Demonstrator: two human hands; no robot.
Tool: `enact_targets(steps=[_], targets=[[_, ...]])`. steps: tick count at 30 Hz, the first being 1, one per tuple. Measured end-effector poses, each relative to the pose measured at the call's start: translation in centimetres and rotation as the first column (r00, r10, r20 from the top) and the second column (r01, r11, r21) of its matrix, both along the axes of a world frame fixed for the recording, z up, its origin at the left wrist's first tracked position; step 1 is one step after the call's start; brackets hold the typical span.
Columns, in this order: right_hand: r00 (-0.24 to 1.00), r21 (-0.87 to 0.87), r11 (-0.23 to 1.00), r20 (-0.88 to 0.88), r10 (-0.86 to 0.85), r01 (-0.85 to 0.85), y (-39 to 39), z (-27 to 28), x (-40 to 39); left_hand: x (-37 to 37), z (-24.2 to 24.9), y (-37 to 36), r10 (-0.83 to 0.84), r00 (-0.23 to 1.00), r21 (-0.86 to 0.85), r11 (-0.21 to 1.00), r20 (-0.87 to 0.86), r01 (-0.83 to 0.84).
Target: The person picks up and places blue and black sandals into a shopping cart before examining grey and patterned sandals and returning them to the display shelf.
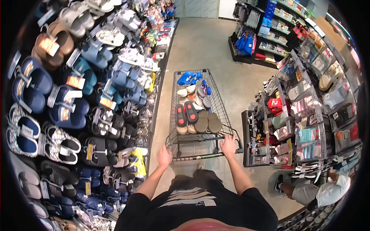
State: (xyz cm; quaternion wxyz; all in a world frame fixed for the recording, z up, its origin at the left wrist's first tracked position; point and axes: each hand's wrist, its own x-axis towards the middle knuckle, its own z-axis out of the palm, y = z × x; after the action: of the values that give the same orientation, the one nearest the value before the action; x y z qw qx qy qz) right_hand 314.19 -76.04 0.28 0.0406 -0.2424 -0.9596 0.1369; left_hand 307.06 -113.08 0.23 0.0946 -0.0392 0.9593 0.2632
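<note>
A metal shopping cart [178, 138] stands in front of me in the aisle. My left hand [165, 156] is closed around the frame at its near left corner. With its fingers curled over, my right hand [229, 146] grips the near right side. Inside the basket lie black slippers with red sole patches [186, 114], olive-brown slides [208, 122], grey footwear [203, 97] and cream-coloured shoes [186, 91]. A bright blue item [189, 78] sits at the far end.
A tall rack of slippers and sandals [71, 104] runs along my left. Racks of packaged socks [304, 107] stand on the right, with a person [320, 190] beside them. The grey floor [200, 44] stretches ahead toward pale doors [197, 8].
</note>
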Motion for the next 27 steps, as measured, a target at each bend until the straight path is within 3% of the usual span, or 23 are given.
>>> enact_targets(steps=[1, 2, 3, 4, 5, 7, 9, 11, 21, 23, 27], targets=[[1.0, 0.006, 1.0, -0.016, 0.008, -0.008, 0.9, 0.0, -1.4, -1.7, 0.4, 1.1, -0.011, 1.0, -0.002, 1.0, -0.01, 0.011], [1.0, 0.024, 1.0, -0.026, 0.005, -0.005, 1.7, -0.1, -2.8, -3.3, 0.7, 2.0, -0.211, 0.952, -0.138, 0.973, -0.22, 0.184], [0.999, 0.006, 1.0, -0.054, -0.006, 0.007, 2.3, 0.4, -4.2, -4.7, 1.1, 2.9, -0.414, 0.825, -0.301, 0.901, -0.385, 0.312], [0.999, 0.003, 1.0, -0.045, -0.011, 0.011, 3.1, 0.5, -5.5, -6.8, 0.6, 3.9, -0.484, 0.772, -0.249, 0.875, -0.412, 0.416], [0.999, 0.002, 1.0, -0.037, -0.017, 0.017, 3.8, 0.5, -6.8, -8.2, 0.1, 4.6, -0.489, 0.769, -0.249, 0.872, -0.413, 0.421], [0.998, 0.004, 0.999, -0.05, -0.033, 0.033, 5.5, 0.5, -9.7, -11.5, 0.5, 6.7, -0.499, 0.854, -0.151, 0.865, -0.147, 0.479], [0.997, -0.005, 0.998, -0.06, -0.058, 0.057, 6.8, 0.9, -12.4, -14.3, 0.8, 8.6, -0.481, 0.865, -0.124, 0.876, -0.145, 0.466], [0.997, -0.016, 0.998, -0.05, -0.055, 0.054, 8.5, 0.8, -15.3, -16.7, 2.1, 10.8, -0.519, 0.847, -0.296, 0.832, -0.115, 0.469], [0.996, -0.09, 0.996, -0.088, -0.023, 0.015, 17.8, 0.1, -30.4, -32.3, 1.9, 19.5, -0.5, 0.838, -0.25, 0.858, -0.217, 0.448], [1.0, -0.139, 0.99, -0.002, -0.006, 0.006, 19.0, 1.9, -33.2, -35.0, 2.5, 20.8, -0.504, 0.839, -0.226, 0.859, -0.207, 0.46], [0.998, -0.048, 0.996, 0.005, 0.07, -0.07, 22.1, 0.3, -38.8, -40.9, 1.6, 22.8, -0.493, 0.825, -0.181, 0.87, -0.277, 0.459]])
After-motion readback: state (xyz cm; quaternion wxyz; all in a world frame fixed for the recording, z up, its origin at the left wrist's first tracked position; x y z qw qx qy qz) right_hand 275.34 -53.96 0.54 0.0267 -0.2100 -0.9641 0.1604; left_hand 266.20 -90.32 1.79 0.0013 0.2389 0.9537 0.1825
